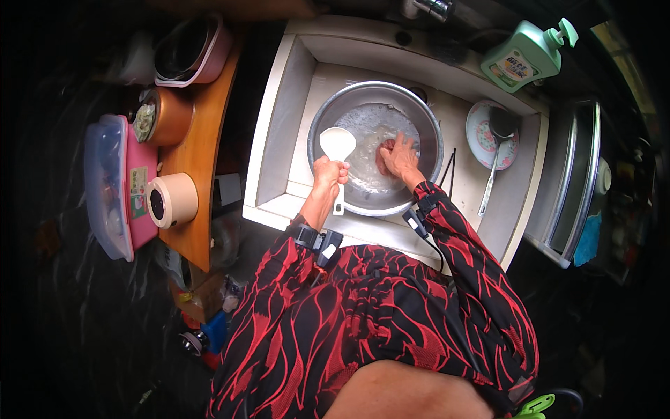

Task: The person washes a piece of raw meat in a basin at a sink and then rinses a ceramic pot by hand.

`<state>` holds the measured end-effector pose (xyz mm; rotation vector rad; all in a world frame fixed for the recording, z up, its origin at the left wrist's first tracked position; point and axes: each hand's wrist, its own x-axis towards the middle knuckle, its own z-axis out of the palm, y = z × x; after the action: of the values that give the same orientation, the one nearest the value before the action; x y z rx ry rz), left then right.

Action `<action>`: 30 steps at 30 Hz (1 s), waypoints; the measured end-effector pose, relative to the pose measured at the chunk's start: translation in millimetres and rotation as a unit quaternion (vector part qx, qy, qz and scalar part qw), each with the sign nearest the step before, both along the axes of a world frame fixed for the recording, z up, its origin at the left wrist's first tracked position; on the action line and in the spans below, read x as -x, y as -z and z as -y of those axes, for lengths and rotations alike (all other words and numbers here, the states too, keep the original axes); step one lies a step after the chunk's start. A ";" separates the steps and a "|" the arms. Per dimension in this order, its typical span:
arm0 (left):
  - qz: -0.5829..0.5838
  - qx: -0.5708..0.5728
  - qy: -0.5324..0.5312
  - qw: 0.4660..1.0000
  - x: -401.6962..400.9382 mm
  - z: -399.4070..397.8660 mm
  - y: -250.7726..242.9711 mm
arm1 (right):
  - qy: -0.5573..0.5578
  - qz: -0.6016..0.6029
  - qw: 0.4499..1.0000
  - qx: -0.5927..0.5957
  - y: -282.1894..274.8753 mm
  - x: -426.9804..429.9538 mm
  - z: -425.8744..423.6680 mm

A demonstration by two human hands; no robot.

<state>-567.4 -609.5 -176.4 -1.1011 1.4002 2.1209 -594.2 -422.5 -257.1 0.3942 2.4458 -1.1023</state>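
Note:
A metal basin (437, 123) with soapy water stands inside the tiled sink. My left hand (331, 173) grips the handle of a white plastic rice paddle (337, 141), its rounded head over the basin's left side. Inside the basin, my right hand (403, 160) is on a wet reddish-brown cloth or scrubbing pad (384, 157), fingers extended at its right edge. Which of the two it is, I cannot tell. To the right of the basin lie dark chopsticks (450, 167). Beyond them a floral plate (476, 131) carries a ladle (494, 167) with a dark bowl.
The sink's tiled rim (269, 115) surrounds the basin. A green pump bottle (523, 57) stands at the back right, near a metal faucet (432, 8). At left, a wooden shelf (207, 136) holds a copper-coloured pot (175, 115), a beige lidded pot (175, 199) and a pink box (141, 199).

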 end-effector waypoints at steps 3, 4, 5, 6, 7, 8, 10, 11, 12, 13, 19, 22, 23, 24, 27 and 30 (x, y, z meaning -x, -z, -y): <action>-0.002 0.006 0.018 1.000 0.6 4.7 -3.2 | -0.048 -0.002 0.988 -0.148 -19.2 -12.3 1.1; 0.000 -0.002 0.017 1.000 0.2 3.3 -3.6 | -0.144 -0.054 0.974 -0.165 -11.2 -23.3 7.8; 0.003 -0.009 0.017 1.000 -0.1 1.8 -3.7 | -0.238 -0.106 0.949 -0.179 -3.2 -33.0 12.6; 0.003 -0.009 0.021 1.000 0.5 -1.7 -4.7 | -0.321 -0.182 0.903 -0.219 17.7 -41.3 11.4; 0.002 0.009 0.030 1.000 -0.8 -1.3 -2.7 | -0.322 -0.182 0.903 -0.217 23.6 -42.7 7.4; 0.001 0.027 0.038 0.999 -2.2 -1.0 -0.7 | -0.380 -0.219 0.885 -0.155 28.9 -44.0 0.1; -0.023 0.079 0.070 0.994 -2.4 -5.1 -5.9 | -0.375 -0.242 0.889 -0.099 32.7 -42.0 -11.4; -0.049 0.128 0.099 0.986 -1.6 -7.1 -8.9 | -0.373 -0.242 0.890 -0.100 34.8 -37.6 -15.6; -0.082 0.245 0.136 0.956 -2.8 0.5 6.2 | -0.280 -0.214 0.932 -0.089 32.6 -30.2 -16.0; -0.085 0.243 0.141 0.956 -2.5 -0.4 8.6 | -0.177 -0.178 0.965 -0.081 29.7 -23.3 -20.6; -0.156 0.429 0.235 0.858 -6.8 2.2 12.7 | -0.228 -0.388 0.881 0.146 -118.6 -8.0 3.8; -0.200 0.367 0.278 0.865 -8.2 -13.1 -1.1 | -0.303 -0.488 0.818 0.012 -146.3 -10.1 20.4; -0.194 0.369 0.274 0.867 -10.0 -20.3 -7.0 | -0.327 -0.523 0.787 -0.027 -147.9 -7.1 20.8; -0.194 0.373 0.290 0.860 -12.9 -20.7 -12.4 | -0.325 -0.525 0.786 -0.028 -143.4 -3.6 19.3; -0.219 0.391 0.294 0.844 -19.9 -23.5 -14.8 | -0.312 -0.410 0.849 0.115 -125.4 7.8 10.9; -0.207 0.315 0.228 0.897 -24.1 -27.0 -18.4 | -0.228 -0.345 0.883 0.224 -123.7 7.2 11.9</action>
<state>-543.3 -582.5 -158.1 -0.4094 2.3806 1.6371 -601.4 -434.5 -133.4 -0.8138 2.4870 -1.7143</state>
